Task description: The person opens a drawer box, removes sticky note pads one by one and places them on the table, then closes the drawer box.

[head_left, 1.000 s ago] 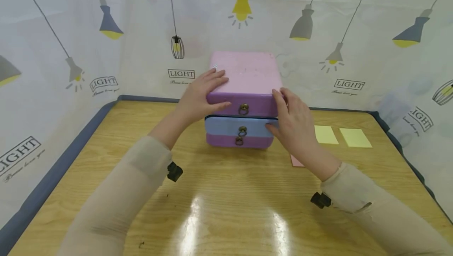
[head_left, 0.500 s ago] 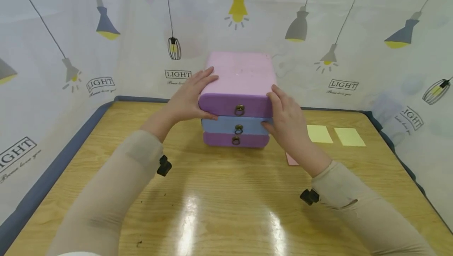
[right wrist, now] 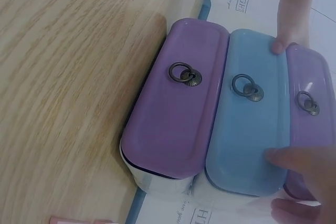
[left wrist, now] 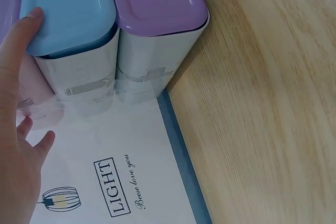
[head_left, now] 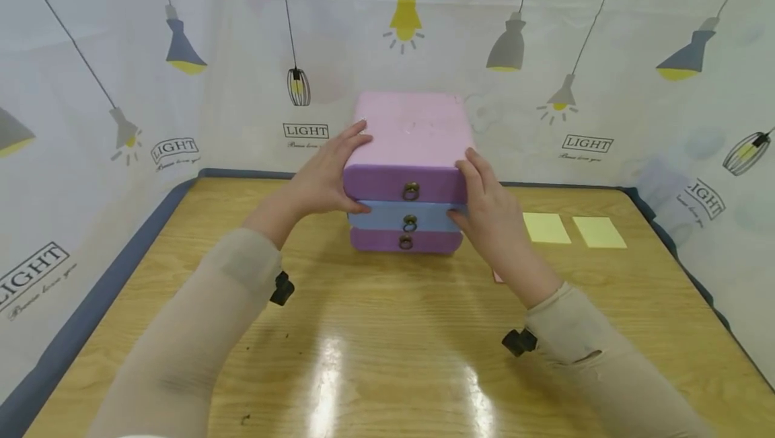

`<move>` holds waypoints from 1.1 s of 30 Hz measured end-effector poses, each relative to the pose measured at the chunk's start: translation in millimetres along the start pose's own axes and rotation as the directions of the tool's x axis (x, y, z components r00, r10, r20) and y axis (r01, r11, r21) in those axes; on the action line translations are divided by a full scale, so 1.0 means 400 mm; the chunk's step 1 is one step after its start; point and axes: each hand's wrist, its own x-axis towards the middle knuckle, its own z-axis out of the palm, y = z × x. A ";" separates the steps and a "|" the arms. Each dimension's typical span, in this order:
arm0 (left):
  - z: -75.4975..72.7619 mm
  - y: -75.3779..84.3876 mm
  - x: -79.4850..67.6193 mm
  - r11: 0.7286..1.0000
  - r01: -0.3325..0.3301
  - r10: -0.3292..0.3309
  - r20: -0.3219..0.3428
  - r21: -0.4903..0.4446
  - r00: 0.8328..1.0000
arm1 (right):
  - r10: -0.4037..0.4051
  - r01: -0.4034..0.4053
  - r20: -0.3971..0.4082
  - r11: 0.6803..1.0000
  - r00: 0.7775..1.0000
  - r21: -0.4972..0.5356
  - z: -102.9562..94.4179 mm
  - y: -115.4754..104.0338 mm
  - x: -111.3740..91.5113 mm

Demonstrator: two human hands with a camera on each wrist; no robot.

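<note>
A small chest of drawers [head_left: 412, 125] with a pink top stands near the back of the table. Its purple top drawer [head_left: 378, 182], blue middle drawer [head_left: 387, 210] and purple bottom drawer [head_left: 375, 241] sit closed, one above another, each with a bronze ring pull. My left hand [head_left: 321, 175] grips the chest's left side, fingers along the upper edge and thumb on the blue front. On the opposite side my right hand [head_left: 493, 212] holds the right edge, its thumb pressing the blue front [right wrist: 247, 145]. The right wrist view shows both thumbs against that drawer.
Two yellow paper pads [head_left: 546, 228] lie right of the chest. A pink pad [head_left: 498, 278] is mostly hidden behind my right forearm. A white cloth backdrop [head_left: 242, 88] printed with lamps rises behind and beside the wooden table [head_left: 387, 344].
The blue drawer has gone in, and the dark gap above it has closed. My left thumb has moved down from the purple top drawer to the blue one. My right hand keeps its place.
</note>
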 end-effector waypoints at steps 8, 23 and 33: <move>0.005 0.002 -0.002 0.999 0.001 -0.001 -0.019 -0.033 1.000 | 0.029 -0.028 0.018 0.999 0.999 -0.021 0.002 -0.006 -0.005; 0.021 0.018 -0.013 0.992 0.095 -0.093 0.031 -0.079 0.995 | 0.020 -0.018 0.044 0.999 0.999 -0.045 0.006 -0.005 -0.018; 0.018 0.031 -0.016 0.942 0.261 -0.260 0.031 -0.212 0.965 | -0.040 0.040 0.007 0.999 0.999 -0.018 0.012 0.010 -0.005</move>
